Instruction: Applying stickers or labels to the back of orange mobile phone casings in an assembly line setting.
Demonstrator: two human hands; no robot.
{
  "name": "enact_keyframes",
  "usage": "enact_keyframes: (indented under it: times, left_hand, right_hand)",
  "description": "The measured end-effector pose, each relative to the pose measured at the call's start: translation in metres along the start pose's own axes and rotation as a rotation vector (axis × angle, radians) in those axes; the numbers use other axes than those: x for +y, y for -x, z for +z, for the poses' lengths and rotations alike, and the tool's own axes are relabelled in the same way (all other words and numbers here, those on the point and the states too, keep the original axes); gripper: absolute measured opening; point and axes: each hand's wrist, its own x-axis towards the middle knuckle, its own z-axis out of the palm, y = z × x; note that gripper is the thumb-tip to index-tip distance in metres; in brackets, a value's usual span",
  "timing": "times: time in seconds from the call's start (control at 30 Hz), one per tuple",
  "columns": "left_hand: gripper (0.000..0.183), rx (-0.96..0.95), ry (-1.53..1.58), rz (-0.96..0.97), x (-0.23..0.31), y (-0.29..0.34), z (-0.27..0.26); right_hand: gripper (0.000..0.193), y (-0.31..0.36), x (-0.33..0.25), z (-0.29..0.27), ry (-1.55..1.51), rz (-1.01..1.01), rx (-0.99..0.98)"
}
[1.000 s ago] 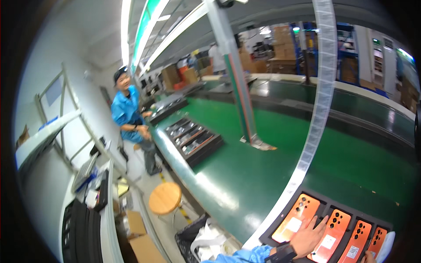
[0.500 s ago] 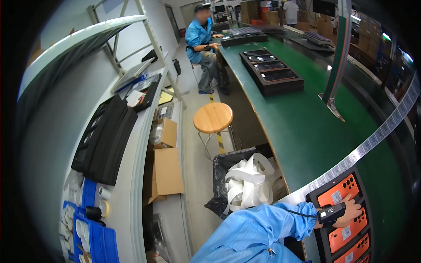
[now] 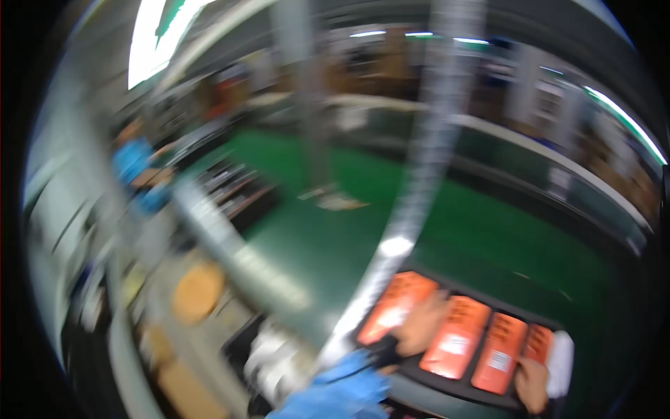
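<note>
phones [image 3: 453,335], flat glossy orange slabs in black tray [image 3: 451,288]; hands [image 3: 422,325] apart (grip blurred, cannot tell).

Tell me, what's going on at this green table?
A person in blue sleeves is working with both hands at a dark tray holding four orange phones in a row. The left hand is between the two leftmost phones, and the right hand is at the lower end of the rightmost one. The view is blurred, so I can't tell whether either hand is gripping anything. Farther along the table, someone else in blue is beside it.
</note>
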Motion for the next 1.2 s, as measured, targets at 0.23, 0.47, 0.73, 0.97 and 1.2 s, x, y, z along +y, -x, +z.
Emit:
enact_keyframes:
  times: [0.23, 0.47, 0.73, 0.97, 1.2]
  left_hand:
    - [0.030, -0.460, 0.116, 0.511, 0.117, -0.035, 0.002]
    - [0.020, 1.737, 0.799, 2.212, 0.536, 0.113, 0.038]
    - [0.017, 2.474, 0.468, 1.159, 0.578, 0.088, 0.009]
    - [0.023, 2.746, 0.508, -0.013, 0.577, 0.128, 0.044]
    - [0.013, 2.350, 0.803, 1.934, 0.516, 0.048, -0.065]
  right_hand:
    - [0.024, -0.026, 0.071, 0.081, -0.408, 1.096, -0.724]
    - [0.028, 0.026, -0.012, 0.062, 0.138, 0.241, 0.374]
    - [0.031, 0.019, -0.024, 0.063, 0.213, 0.313, 0.449]
    - [0.030, 0.012, -0.034, 0.030, 0.252, 0.089, 0.688]
    - [0.033, 0.005, -0.040, 0.030, 0.209, 0.306, 0.339]
